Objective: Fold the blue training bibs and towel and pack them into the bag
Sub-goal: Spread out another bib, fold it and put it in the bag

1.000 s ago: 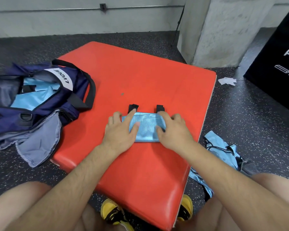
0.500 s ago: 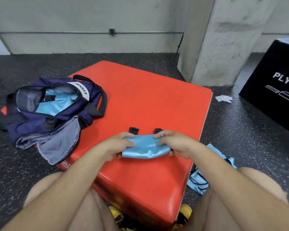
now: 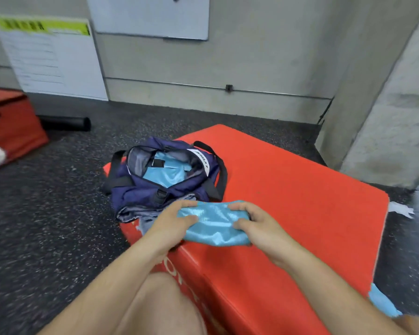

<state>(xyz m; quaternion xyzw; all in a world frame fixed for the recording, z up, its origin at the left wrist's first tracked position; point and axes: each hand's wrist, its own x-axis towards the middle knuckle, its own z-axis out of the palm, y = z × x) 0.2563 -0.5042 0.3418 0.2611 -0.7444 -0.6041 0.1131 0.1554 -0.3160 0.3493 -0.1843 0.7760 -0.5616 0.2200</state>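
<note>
1. Gripping the folded blue bib (image 3: pixel 213 223) at both ends, the left hand (image 3: pixel 172 223) and right hand (image 3: pixel 259 226) held it over the red pad (image 3: pixel 300 201), fingers curled round it.
2. It looked light, limp and slick; pinching each end should keep the folds together.
3. The open bag (image 3: pixel 140 194) lay at ten o'clock, blue fabric already inside.
4. Grey cloth (image 3: pixel 136 213) draped before its mouth could snag; another bib (image 3: pixel 382 303) lay at five o'clock.

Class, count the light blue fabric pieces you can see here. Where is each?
3. One folded bib gripped by the left hand and right hand; one bundle inside the open bag; one piece beside the red mat. The bag may hide more.
</note>
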